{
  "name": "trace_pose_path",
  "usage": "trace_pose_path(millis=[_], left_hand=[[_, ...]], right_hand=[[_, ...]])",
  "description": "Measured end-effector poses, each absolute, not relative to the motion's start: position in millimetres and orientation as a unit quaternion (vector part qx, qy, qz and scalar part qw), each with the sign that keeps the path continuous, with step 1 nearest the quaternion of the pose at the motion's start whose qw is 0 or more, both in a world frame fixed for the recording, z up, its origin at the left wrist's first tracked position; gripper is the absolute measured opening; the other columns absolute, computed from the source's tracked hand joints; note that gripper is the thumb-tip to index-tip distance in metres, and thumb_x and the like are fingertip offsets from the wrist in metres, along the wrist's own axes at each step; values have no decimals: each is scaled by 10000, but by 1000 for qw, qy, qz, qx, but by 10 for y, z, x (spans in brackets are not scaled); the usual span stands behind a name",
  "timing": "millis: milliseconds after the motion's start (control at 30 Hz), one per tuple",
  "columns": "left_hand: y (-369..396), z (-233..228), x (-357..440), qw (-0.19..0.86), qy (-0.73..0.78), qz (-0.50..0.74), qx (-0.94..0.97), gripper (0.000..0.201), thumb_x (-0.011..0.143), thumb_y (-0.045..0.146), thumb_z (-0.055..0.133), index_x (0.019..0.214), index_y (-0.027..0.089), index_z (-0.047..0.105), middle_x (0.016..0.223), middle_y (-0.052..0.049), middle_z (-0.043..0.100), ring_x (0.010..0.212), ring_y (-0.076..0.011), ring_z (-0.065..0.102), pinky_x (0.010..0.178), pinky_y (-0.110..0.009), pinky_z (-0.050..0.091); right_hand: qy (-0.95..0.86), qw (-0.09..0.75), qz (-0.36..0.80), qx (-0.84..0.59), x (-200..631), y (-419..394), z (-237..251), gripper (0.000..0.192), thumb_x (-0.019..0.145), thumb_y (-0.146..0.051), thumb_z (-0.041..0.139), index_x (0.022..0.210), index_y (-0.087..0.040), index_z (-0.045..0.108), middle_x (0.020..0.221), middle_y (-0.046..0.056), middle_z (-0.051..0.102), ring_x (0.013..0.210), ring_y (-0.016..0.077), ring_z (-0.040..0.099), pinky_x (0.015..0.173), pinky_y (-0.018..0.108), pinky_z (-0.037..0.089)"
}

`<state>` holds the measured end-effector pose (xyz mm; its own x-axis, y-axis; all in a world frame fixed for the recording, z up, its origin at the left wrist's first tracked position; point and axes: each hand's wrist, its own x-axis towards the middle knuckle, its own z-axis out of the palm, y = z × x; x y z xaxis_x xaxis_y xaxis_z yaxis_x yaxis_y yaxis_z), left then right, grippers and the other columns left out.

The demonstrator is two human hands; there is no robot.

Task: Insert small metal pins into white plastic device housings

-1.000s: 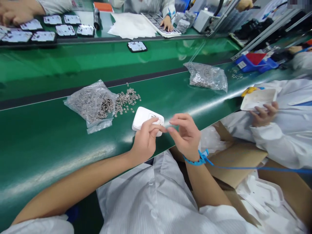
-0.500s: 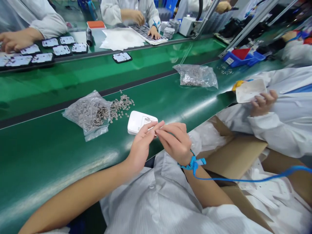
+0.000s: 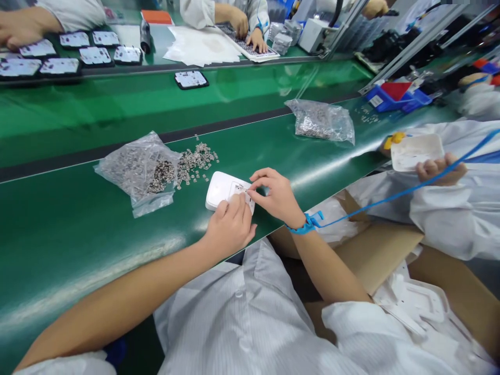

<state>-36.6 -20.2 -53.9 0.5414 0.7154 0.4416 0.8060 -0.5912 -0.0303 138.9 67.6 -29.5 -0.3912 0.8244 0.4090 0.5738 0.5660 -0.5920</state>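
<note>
i see my left hand (image 3: 230, 229) curled over the near edge of the white plastic housing (image 3: 221, 188), fingers bent and pressing down on it, i'd say to pin it flat on the green belt (image 3: 78, 245). my right hand (image 3: 275, 198) comes in from the other side, thumb and forefinger pinched together at the housing's recessed window, seemingly on a tiny part that i cannot make out. just beyond my left hand a clear bag (image 3: 135, 169) lies open with small metal parts (image 3: 195, 159) spilled toward the housing, within easy reach. a blue wrist strap (image 3: 307, 225) circles my right wrist, its cord trailing right. beyond my right hand, a neighbour's hand (image 3: 439, 169) holds a white tray (image 3: 416, 151).
</note>
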Motion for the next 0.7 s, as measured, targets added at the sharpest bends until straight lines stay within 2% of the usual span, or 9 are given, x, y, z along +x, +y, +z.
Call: trace_pose_path(millis=[267,467,567,700], left_hand=[[-239,-522,-340,121,-449,-196,-863,416,1009,295,488,1254,-3,645,1392,-265,603,1271,-335,544,895,-456,370],[-242,-527,-314,157,-465,-182,-852,339,995,343,510,1143,95,688,1331,-199,637,1268,-307,508,849,-450,317],[-238,-550,-315,172,-478,-192,-840,348,959,409,554,1120,128,682,1381,-195,603,1305,-318,459,882,-468,299],[-242,-584,-327,180,-481,-182,-839,362,963,450,522,1155,186,679,1446,-157,569,1350,-324,406,945,-482,280]], right_hand=[[-819,257,196,-473,1282,724,-209,125,789,-83,680,715,-183,669,877,33,700,805,168,633,745,307,485],[-811,177,261,-493,1335,948,-156,184,721,-142,831,717,-182,651,750,-3,647,700,153,591,676,305,453],[-803,233,274,-476,1390,890,-236,183,751,-201,837,757,-194,654,767,-3,651,698,159,599,674,318,480],[-790,371,187,-452,1442,560,-423,33,902,-249,708,888,-222,720,948,54,692,888,211,644,817,398,539]])
